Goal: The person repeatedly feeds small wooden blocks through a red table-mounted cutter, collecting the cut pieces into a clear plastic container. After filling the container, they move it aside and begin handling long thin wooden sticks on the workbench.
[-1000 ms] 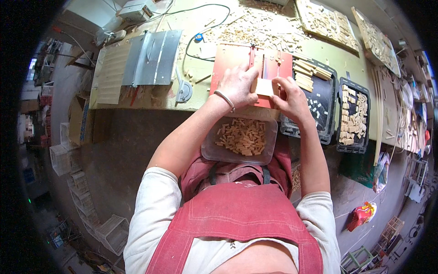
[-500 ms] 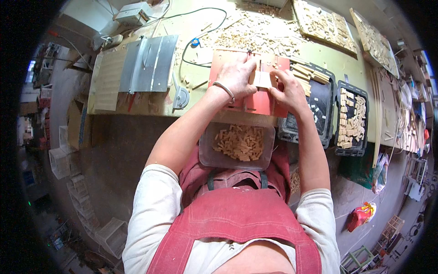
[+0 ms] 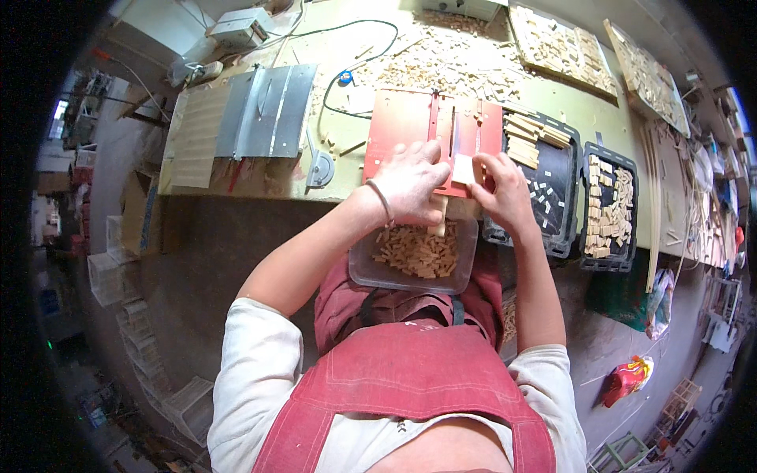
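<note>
Both my hands are over the front edge of a red, slotted saw table (image 3: 400,118); a thin upright blade (image 3: 455,130) shows in its slot. My left hand (image 3: 410,181) has its fingers curled around a light wooden piece (image 3: 438,216), which juts past the table's edge above a clear plastic tub (image 3: 371,272). The hand hides the rest of that piece. My right hand (image 3: 505,191) is closed, thumb and fingertips at the edge of a flat, pale piece (image 3: 463,169) lying between my hands. Small wooden blocks (image 3: 422,256) fill part of the tub.
Right of the saw table stand a black crate (image 3: 564,225) with wooden strips and a smaller black tray (image 3: 594,150) of blocks. Wood offcuts (image 3: 441,63) litter the bench behind. On the left are a grey saw table (image 3: 284,110), a protractor gauge (image 3: 321,169) and a dark cable (image 3: 347,26).
Both hands have come back toward me along the red table, and the pale piece has moved with them. The blade slot and the table's far part are now uncovered.
</note>
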Action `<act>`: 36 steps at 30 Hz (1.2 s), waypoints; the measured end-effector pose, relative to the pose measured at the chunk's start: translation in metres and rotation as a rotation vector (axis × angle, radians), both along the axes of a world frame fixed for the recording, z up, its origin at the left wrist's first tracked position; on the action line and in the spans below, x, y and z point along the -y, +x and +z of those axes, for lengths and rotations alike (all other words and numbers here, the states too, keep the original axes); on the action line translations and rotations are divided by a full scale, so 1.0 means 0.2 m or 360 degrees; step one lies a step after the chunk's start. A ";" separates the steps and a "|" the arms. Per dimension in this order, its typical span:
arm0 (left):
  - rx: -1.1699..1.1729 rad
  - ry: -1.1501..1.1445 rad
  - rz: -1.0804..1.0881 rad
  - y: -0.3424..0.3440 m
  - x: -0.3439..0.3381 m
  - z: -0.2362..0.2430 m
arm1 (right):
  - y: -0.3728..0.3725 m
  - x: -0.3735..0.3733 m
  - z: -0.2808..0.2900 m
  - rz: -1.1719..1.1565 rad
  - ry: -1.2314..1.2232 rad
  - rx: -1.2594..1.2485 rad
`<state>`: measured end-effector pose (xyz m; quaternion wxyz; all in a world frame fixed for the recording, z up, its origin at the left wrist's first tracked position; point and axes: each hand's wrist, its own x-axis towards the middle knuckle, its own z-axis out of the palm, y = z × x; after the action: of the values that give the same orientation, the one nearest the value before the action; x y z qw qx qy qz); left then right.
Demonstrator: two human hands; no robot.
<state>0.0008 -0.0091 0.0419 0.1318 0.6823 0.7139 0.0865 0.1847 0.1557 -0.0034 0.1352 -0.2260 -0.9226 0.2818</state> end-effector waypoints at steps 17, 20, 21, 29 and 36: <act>0.0014 0.0366 0.0367 -0.01 -0.06 -0.15 | -0.07 0.08 -0.01 0.0061 -0.0107 -0.0098; 0.0005 0.0399 0.0400 -0.02 -0.07 -0.16 | -0.10 0.06 0.00 0.0094 -0.0075 -0.0007; 0.0018 0.0397 0.0394 -0.03 -0.09 -0.16 | -0.11 0.05 0.00 0.0100 -0.0055 -0.0022; 0.0027 0.0391 0.0395 -0.13 -0.20 -0.15 | -0.20 -0.07 -0.01 0.0130 0.0052 -0.0129; 0.0051 0.0378 0.0416 -0.22 -0.28 -0.17 | -0.29 -0.17 -0.05 0.0152 0.0079 -0.0155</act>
<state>-0.0429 0.0474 0.0078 0.0493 0.5929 0.7791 0.1973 0.1265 0.1896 -0.0128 0.1720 -0.1644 -0.9313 0.2757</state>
